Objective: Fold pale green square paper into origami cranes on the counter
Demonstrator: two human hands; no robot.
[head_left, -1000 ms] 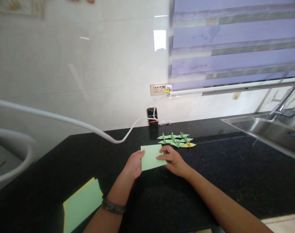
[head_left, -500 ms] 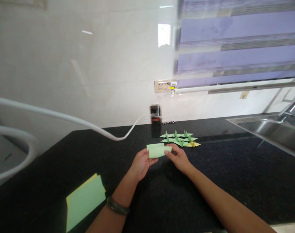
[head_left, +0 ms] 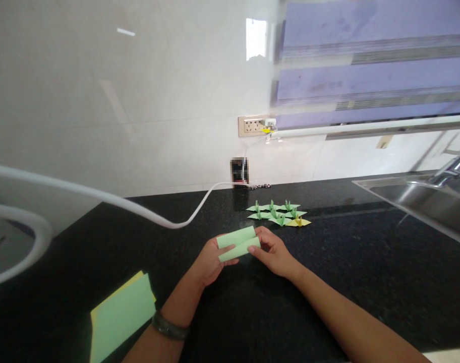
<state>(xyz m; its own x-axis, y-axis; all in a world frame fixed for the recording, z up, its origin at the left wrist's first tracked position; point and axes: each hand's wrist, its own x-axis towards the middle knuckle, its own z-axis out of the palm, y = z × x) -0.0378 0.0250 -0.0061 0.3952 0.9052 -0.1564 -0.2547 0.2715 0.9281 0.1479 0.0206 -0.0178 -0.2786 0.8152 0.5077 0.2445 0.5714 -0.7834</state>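
Observation:
A light green paper sheet (head_left: 238, 242), folded over into a narrow band, is held just above the black countertop (head_left: 328, 282). My left hand (head_left: 209, 262) pinches its left end with the thumb on top. My right hand (head_left: 272, 252) grips its right end, fingers curled round the fold. Beyond the hands, several small folded paper cranes (head_left: 278, 214), green with one yellow, lie in a cluster on the counter.
A stack of green and yellow paper sheets (head_left: 118, 315) lies at the near left. A white cable (head_left: 139, 206) runs from the left to a small device (head_left: 239, 171) by the wall under a socket (head_left: 252, 126). A steel sink (head_left: 422, 201) sits at the right.
The flat green sheet has been folded in half into a narrow band between both hands, then brought slightly nearer. The view has shifted a little.

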